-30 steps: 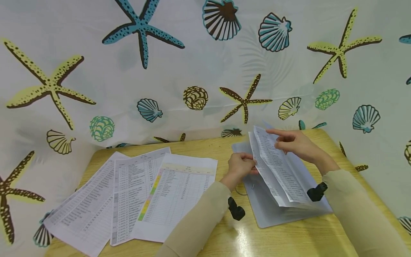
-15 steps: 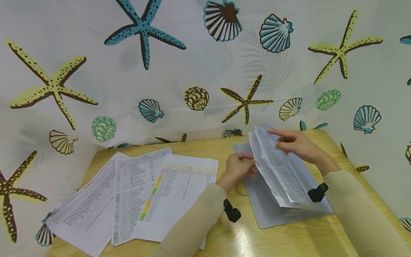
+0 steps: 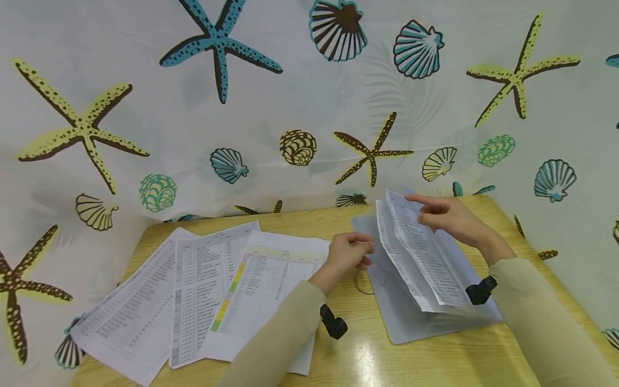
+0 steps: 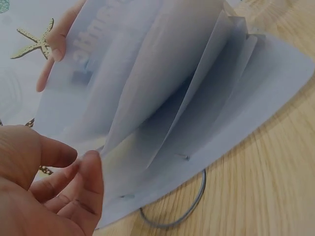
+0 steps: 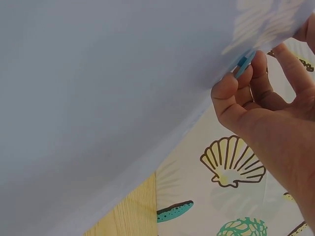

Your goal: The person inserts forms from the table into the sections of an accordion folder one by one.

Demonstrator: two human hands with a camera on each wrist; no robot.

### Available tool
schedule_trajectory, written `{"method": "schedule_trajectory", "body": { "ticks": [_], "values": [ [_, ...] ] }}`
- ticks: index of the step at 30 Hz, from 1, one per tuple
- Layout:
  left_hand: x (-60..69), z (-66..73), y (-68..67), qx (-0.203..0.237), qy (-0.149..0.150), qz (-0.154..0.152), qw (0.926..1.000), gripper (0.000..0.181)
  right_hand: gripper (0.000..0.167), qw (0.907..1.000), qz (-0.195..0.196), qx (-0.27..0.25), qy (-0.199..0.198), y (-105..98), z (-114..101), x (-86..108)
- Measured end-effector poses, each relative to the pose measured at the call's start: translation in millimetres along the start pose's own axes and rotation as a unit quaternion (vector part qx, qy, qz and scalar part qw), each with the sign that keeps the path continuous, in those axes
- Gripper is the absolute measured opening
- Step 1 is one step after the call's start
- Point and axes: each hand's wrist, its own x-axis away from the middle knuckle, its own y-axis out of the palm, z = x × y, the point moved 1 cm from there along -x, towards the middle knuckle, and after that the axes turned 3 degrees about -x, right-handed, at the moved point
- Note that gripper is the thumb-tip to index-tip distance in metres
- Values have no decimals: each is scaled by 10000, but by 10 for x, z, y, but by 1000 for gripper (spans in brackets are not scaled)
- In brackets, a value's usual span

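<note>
My right hand [image 3: 450, 219] grips the raised cover of a pale grey-blue plastic folder [image 3: 406, 328] by its upper edge. Printed sheets [image 3: 423, 242] stand upright inside, in front of that hand. The right wrist view has its fingers [image 5: 229, 91] curled at the folder's edge beside a small teal piece [image 5: 244, 63]. Left of the folder, my left hand [image 3: 344, 257] hovers with loosely bent fingers and nothing in them. Several standing layers [image 4: 172, 93] fan out in the left wrist view, above a thin cord loop [image 4: 189, 216] at the folder's edge.
Three or so overlapping printed sheets lie on the left of the wooden table [image 3: 358, 365]; the top one [image 3: 275, 290] has a coloured strip. The left forearm passes over it. A cloth [image 3: 300, 97] with starfish and shells hangs behind the table's far edge.
My left hand has let go of the sheets' edge and drawn back to the left. My right hand stays in place with the cover and sheets raised.
</note>
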Motion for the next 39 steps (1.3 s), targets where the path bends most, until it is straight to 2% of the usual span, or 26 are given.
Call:
{"method": "schedule_trajectory", "body": {
  "ticks": [3, 6, 11, 18, 26, 33, 39],
  "values": [
    [45, -28, -132, -56, -51, -162, 9998, 26, 56, 10000, -9, -7, 0, 1, -11, 10],
    [93, -68, -277, -194, -29, -195, 9996, 26, 56, 10000, -25, -39, 14, 3, -22, 18],
    [153, -161, -530, -358, -94, -41, 9993, 28, 57, 9999, -33, -127, 43, -1, -28, 24],
    [235, -255, -889, -378, -390, 319, 9980, 26, 57, 10000, 17, 32, 86, -17, -23, 32],
    [365, -389, -1285, -805, -630, 484, 9936, 31, 58, 9999, 16, 16, 144, -19, -27, 37],
    [467, -429, -1661, -920, -718, 703, 9907, 35, 58, 9999, 9, 16, 131, -18, -55, 41],
    [609, -427, -1967, -1026, -817, 806, 9881, 39, 59, 9999, -45, 126, 97, -9, -53, 44]
  ]
}}
